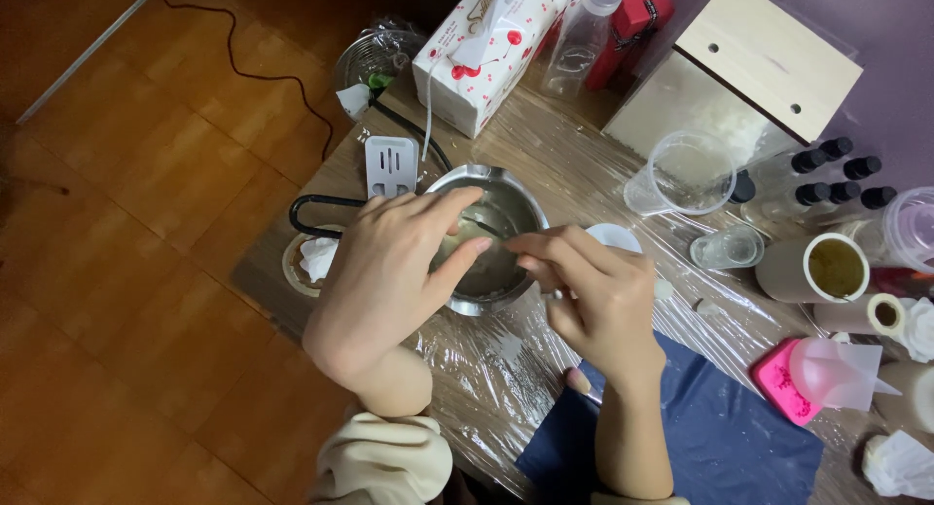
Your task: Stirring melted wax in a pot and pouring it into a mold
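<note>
The fingers of the right hand (pixel 601 306) were pinched narrow around a thin metal stirrer (pixel 484 225) whose tip reached into the small steel pot (pixel 491 234). The left hand (pixel 389 271) lay over the pot's near-left rim, fingers loosely curled and thumb stretched across the opening; whether it gripped the rim could not be told. The pot stood on a table wrapped in clear plastic film (pixel 574 164), near its left edge, and both hands hid much of its bowl. What showed inside was a shallow pale, cloudy liquid on shiny walls.

Just behind the right hand's fingers a small white dish (pixel 615 235) peeked out, touching or nearly touching the pot. A black looped handle (pixel 309 211) stuck out left of the pot, above a round coaster holding crumpled white paper (pixel 313 257). A white power plug (pixel 390 164) lay just behind the pot, its cord running back. Further back stood a white carton with red cherries (pixel 486 53) and a clear plastic bottle (pixel 582 38). To the right sat a clear measuring cup (pixel 689 172), seemingly empty, a small clear glass (pixel 728 247), a row of black-capped bottles (pixel 827 174) and a tan tumbler on its side with a yellowish inside (pixel 815 269). A navy cloth (pixel 720 427) lay under the right wrist, with a pink mould (pixel 783 380) well apart
</note>
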